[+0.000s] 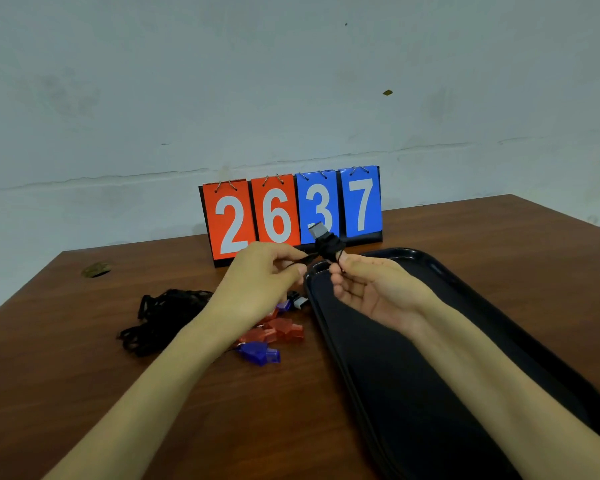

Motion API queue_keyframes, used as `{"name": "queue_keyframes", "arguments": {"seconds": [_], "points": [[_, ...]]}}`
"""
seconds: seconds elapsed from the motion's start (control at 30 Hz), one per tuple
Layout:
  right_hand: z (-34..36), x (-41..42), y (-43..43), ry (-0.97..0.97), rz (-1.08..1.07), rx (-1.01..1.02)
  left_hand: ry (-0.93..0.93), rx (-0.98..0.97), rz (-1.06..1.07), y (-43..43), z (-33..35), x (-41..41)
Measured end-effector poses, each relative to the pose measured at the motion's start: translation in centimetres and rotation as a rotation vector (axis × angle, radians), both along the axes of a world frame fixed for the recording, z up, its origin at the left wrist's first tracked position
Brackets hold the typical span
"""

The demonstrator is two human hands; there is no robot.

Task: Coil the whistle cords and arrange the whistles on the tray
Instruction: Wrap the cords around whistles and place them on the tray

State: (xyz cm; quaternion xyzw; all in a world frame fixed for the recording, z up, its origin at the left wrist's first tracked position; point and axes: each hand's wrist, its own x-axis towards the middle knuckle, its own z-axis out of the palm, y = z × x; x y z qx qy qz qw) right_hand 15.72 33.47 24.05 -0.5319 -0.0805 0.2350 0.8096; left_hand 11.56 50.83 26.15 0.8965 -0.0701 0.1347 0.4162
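Note:
A grey whistle (317, 231) with black cord wound around it is held up above the far left corner of the black tray (430, 358). My right hand (368, 289) pinches the wound cord bundle (329, 249) from below. My left hand (264, 282) pinches the cord's free end (300, 259) just to the left. On the table under my left hand lie red whistles (284, 329), blue whistles (258, 353) and another grey whistle (300, 301). A tangled pile of black cords (163, 317) lies to their left.
A flip scoreboard (291, 213) reading 2637 stands at the table's far edge, right behind the held whistle. The brown wooden table (84, 393) ends at a pale wall. A small dark scrap (96, 270) lies near the far left corner.

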Motion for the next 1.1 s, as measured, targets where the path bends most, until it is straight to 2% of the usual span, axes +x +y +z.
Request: {"name": "queue_keyframes", "arguments": {"seconds": [0.17, 0.3, 0.47, 0.63, 0.83, 0.93, 1.1], "points": [[-0.2, -0.1, 0.3, 0.005, -0.050, -0.017, -0.267, 0.117, 0.085, -1.0, 0.0, -1.0], [-0.2, -0.4, 0.6, -0.020, -0.045, -0.035, -0.308, 0.160, -0.019, -1.6, -0.6, -1.2], [-0.2, -0.9, 0.8, -0.109, -0.077, -0.097, -0.384, 0.177, -0.024, -1.6, -1.2, -0.9], [-0.3, -1.5, 1.3, -0.291, -0.203, -0.269, -0.398, 0.078, -0.043, -2.0, -1.2, -1.2], [-0.4, -1.5, 1.6, -0.539, -0.371, -0.515, -0.318, -0.204, 0.063, -1.7, -0.9, -1.0], [-0.7, -1.8, 1.8, -0.676, -0.474, -0.644, -0.284, -0.258, 0.090, -1.4, -0.9, -0.7], [-0.8, -2.4, 2.1, -0.833, -0.509, -0.810, -0.284, -0.370, 0.147, -1.5, -1.1, -0.8]]}}
